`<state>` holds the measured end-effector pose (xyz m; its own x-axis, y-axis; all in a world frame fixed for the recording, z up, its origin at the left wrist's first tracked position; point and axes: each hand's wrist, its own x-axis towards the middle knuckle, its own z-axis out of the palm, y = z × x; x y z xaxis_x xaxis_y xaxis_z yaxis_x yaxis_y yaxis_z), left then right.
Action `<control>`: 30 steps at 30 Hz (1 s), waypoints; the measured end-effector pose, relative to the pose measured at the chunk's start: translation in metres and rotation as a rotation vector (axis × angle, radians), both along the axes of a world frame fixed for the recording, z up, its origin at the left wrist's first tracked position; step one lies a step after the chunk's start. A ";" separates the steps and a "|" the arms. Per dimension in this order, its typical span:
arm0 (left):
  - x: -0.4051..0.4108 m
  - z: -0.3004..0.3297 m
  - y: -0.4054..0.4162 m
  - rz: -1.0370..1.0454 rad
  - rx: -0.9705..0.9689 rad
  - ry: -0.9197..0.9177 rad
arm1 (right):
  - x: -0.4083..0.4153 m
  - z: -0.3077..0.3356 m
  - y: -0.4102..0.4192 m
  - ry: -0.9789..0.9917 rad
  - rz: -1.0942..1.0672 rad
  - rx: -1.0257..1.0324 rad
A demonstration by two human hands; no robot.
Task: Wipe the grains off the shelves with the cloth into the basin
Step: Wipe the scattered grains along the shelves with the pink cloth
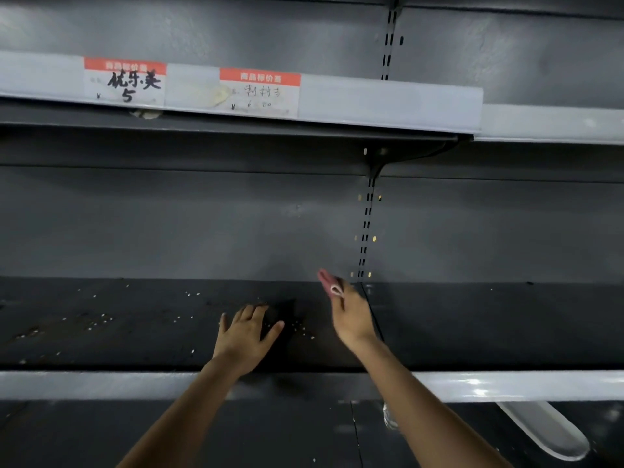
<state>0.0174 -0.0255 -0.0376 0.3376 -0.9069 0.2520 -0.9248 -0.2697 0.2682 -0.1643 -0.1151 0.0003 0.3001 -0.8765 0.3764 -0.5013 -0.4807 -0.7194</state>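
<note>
Progress: early, we judge | grains [101,320] lie scattered lower left on the shelf [472,325] | left hand [246,336] flat, released | right hand [351,319] pinches pink cloth [329,282] mid-frame | basin [547,430] lower right, apparently under the shelf edge.

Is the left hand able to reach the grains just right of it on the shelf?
Probably yes. The left hand rests flat on the shelf, and the grains lie beside its fingers with nothing between.
</note>
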 end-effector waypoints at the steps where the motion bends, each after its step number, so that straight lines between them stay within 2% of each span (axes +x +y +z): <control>1: 0.001 0.001 -0.002 0.007 -0.006 -0.002 | -0.006 0.001 -0.006 0.013 -0.030 -0.008; 8: 0.007 0.003 -0.013 0.079 -0.030 -0.050 | -0.014 -0.017 -0.023 0.332 -0.092 0.131; 12: 0.008 0.001 -0.014 0.061 -0.094 -0.048 | 0.005 -0.027 -0.019 0.474 -0.037 0.074; 17: 0.008 0.001 -0.010 0.068 -0.141 -0.063 | 0.039 -0.028 -0.009 0.391 0.075 0.135; 21: 0.008 0.004 -0.005 0.050 -0.165 -0.096 | 0.047 -0.029 -0.018 0.215 0.182 0.181; 25: 0.011 0.004 0.007 0.042 -0.164 -0.114 | 0.022 -0.028 -0.027 0.157 0.089 0.102; 30: 0.016 0.003 0.025 0.050 -0.157 -0.017 | -0.022 -0.015 -0.018 0.228 -0.001 0.051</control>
